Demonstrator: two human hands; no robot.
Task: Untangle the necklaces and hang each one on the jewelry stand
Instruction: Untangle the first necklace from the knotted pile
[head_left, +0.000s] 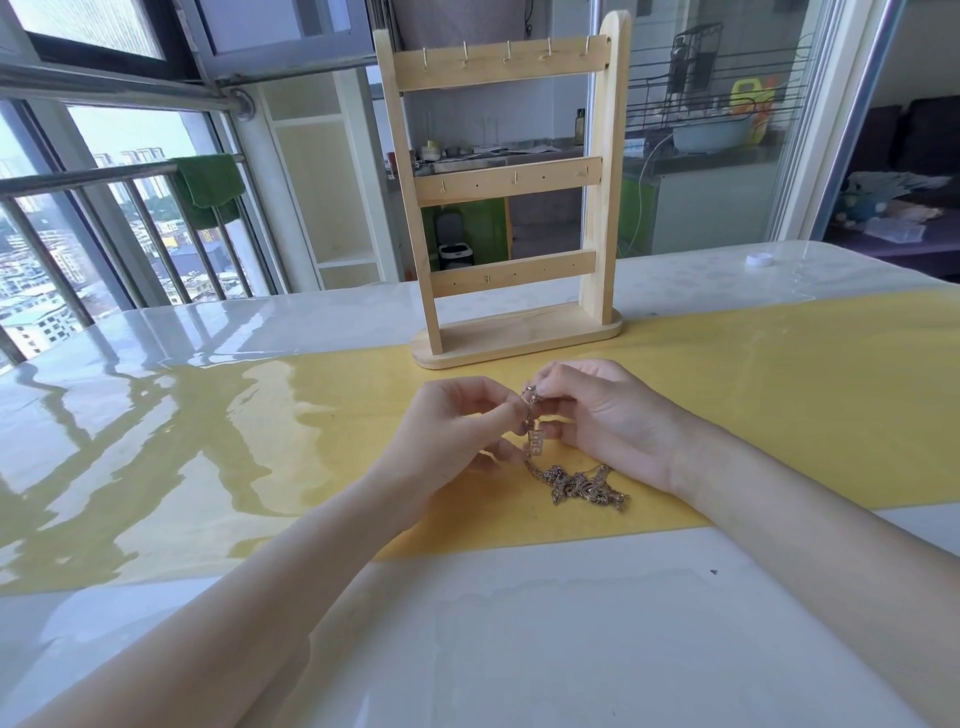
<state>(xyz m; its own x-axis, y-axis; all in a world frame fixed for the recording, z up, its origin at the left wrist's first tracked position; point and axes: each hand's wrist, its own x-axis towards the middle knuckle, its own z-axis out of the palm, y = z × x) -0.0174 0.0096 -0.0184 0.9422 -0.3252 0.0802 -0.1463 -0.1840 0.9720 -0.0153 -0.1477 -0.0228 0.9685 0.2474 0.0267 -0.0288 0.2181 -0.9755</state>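
- Left hand (462, 421) pinches the chain (531, 410) at its raised end; right hand (597, 415) pinches the same end from 3 o'clock. Fingertips of both nearly meet.
- Chain runs from the pinch toward 5 o'clock, past a small pendant (535, 444), into the knot (582, 486) lying on the counter (519, 623) by the right wrist.
- Stand (511, 208) upright at 12 o'clock of the hands, near; its hooks (508, 54) bare.
- Judgement: the knot is still tangled; the right hand is nearer to it, so the left should hold while the right works free.
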